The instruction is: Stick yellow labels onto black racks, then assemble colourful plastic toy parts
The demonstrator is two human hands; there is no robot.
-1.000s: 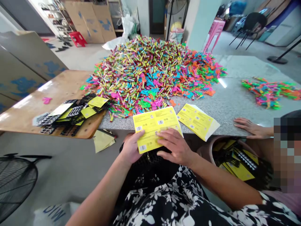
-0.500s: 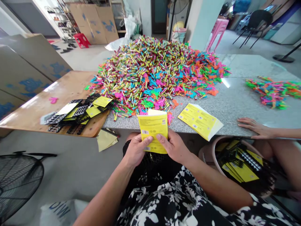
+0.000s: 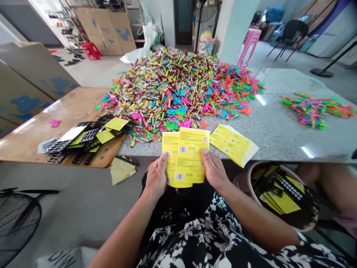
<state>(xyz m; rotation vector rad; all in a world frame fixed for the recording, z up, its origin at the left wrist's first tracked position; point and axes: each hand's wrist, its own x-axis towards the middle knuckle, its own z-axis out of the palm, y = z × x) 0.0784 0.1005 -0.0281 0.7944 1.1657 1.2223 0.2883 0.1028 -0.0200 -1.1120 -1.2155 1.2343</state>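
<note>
Both of my hands hold a folded yellow printed card (image 3: 186,156) upright over my lap, just in front of the granite table's edge (image 3: 273,150). My left hand (image 3: 156,178) grips its left side and my right hand (image 3: 214,172) pinches its right edge, thumb on the front. The card's two panels overlap, the right one in front. A small stack of the same yellow cards (image 3: 233,144) lies on the table just right of my hands. Behind it spreads a big heap of small multicoloured tubes and plastic pieces (image 3: 178,85).
Black plastic grids mixed with yellow cards (image 3: 86,137) lie on the wooden board (image 3: 41,123) at left. A round basin (image 3: 281,193) with more cards and black grids sits at my right knee, beside another person's leg (image 3: 331,182). A fan (image 3: 16,219) stands low left.
The card was spread flat a second ago; I folded it and now hold it upright with the panels overlapping. The other person's hand has left the table edge.
</note>
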